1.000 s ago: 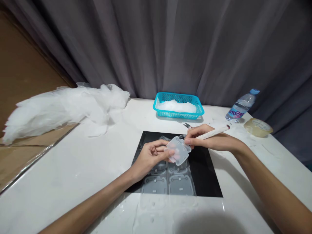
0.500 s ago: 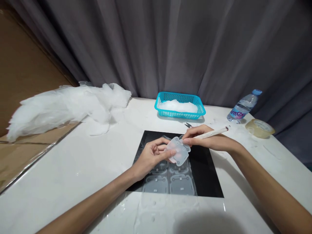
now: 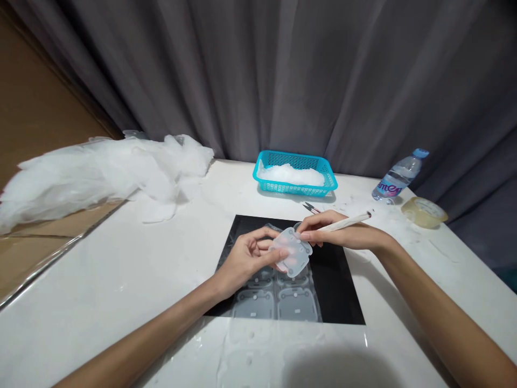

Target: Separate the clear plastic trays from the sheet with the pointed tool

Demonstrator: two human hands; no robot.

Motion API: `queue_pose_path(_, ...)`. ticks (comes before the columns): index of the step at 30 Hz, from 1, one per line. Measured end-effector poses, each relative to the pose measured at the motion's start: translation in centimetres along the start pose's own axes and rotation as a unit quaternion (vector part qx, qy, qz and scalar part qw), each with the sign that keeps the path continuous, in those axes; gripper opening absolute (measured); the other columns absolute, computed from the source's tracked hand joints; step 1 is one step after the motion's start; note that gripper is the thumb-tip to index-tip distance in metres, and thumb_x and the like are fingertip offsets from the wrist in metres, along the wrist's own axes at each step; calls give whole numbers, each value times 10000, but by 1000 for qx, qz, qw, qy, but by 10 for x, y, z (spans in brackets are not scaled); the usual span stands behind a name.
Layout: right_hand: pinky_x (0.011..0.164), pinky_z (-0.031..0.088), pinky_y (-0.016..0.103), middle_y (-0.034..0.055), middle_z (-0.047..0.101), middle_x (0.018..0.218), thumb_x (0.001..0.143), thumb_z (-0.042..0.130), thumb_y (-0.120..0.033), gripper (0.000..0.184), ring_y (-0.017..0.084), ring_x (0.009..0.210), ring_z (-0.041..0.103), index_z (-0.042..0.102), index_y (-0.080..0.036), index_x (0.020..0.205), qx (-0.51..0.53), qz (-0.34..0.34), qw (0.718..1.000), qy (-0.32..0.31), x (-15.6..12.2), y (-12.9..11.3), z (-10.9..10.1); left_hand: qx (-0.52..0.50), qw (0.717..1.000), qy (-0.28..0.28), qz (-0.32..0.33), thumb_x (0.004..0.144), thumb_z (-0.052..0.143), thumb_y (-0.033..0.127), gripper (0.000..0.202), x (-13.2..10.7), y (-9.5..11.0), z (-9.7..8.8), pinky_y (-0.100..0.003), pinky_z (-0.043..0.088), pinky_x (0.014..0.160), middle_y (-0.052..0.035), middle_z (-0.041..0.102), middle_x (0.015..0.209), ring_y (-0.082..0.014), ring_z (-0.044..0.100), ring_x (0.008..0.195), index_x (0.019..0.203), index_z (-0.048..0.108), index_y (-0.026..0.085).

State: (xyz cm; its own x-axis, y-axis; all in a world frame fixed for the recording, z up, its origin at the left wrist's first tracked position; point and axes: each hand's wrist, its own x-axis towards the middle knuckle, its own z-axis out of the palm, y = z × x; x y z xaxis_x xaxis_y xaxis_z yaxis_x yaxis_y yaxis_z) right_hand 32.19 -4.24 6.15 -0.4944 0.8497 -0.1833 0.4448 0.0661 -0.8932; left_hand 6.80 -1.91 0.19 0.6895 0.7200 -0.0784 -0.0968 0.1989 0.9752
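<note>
Presently, L fingers (image 3: 278,255) are gripping a translucent plate (image 3: 298,263) over the black sheet (image 3: 341,288), R fingers (image 3: 313,236), closed on a white stick (image 3: 350,220), are apparently working plate's edge, next move prob. needing steady L hold.

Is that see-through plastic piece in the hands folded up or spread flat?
Spread flat: the translucent, wavy-edged plastic piece shows its broad face and outline, with no fold visible. Part of the bare left hand shows through it.

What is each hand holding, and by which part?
Left hand: translucent plastic piece, pinched at its left side. Right hand: white stick, gripped away from its dark-tipped end.
</note>
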Motion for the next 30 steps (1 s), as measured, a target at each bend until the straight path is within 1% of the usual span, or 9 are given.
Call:
queue_pose_path(4, 613, 401, 234, 3, 646, 795, 969, 670, -479, 314, 136, 741, 555, 736, -174, 933, 9, -1, 1000, -2, 1, 1, 1, -24, 1000, -5, -8, 830, 871, 298, 299, 1, 1, 2, -251, 646, 690, -60, 828, 837, -159, 778, 687, 986, 684, 124)
queue_pose_path(9, 628, 403, 238, 0, 647, 804, 974, 669, -452, 282, 135, 749, 557, 735, -178, 951, 15, -8, 1000, 9, 0, 1, 2, -35, 999, -6, -10, 828, 872, 263, 277, 2, 0, 3, -232, 637, 687, -59, 832, 843, -158, 787, 707, 981, 689, 121)
queue_pose_path(11, 633, 404, 241, 1, 647, 809, 972, 668, -468, 299, 137, 753, 557, 738, -178, 961, 8, -1, 1000, -1, 0, 1, 2, -39, 999, -10, -14, 836, 866, 259, 270, 2, -1, 3, -235, 638, 693, -61, 834, 850, -161, 789, 720, 990, 693, 121)
queue_pose_path(15, 628, 391, 244, -6, 621, 803, 964, 660, -529, 359, 131, 739, 532, 707, -176, 919, -7, 12, 999, -32, 0, -1, 3, -48, 998, -21, -19, 831, 870, 252, 262, 2, -4, 2, -226, 629, 690, -60, 835, 858, -154, 786, 715, 985, 703, 121)
queue_pose_path(21, 605, 367, 248, -8, 600, 775, 951, 655, -563, 396, 133, 720, 521, 680, -175, 877, -3, 15, 999, -30, -1, -1, 3, -40, 999, -7, -17, 827, 874, 264, 277, 3, -4, 0, -216, 621, 697, -59, 837, 846, -152, 790, 714, 993, 703, 123)
queue_pose_path(24, 595, 361, 247, -10, 600, 767, 946, 657, -572, 401, 132, 708, 515, 678, -179, 874, -4, 11, 1000, -23, -2, 0, 3, -31, 999, -1, -14, 825, 874, 270, 273, 4, -4, -2, -227, 629, 710, -56, 838, 859, -154, 791, 715, 990, 708, 129)
queue_pose_path(28, 582, 351, 246, -11, 604, 759, 938, 665, -581, 405, 130, 692, 509, 676, -181, 876, -1, 12, 1000, -18, -3, -1, 4, -22, 1000, 6, -21, 817, 880, 300, 305, 6, -6, -3, -277, 655, 759, -66, 838, 893, -172, 794, 749, 1007, 715, 127)
queue_pose_path(30, 582, 350, 248, -11, 605, 759, 937, 666, -582, 407, 130, 691, 510, 675, -180, 874, 1, 12, 1000, -19, -3, -1, 4, -21, 999, 12, -23, 807, 887, 305, 313, 6, -7, -3, -279, 658, 754, -61, 836, 885, -174, 793, 748, 1002, 716, 130)
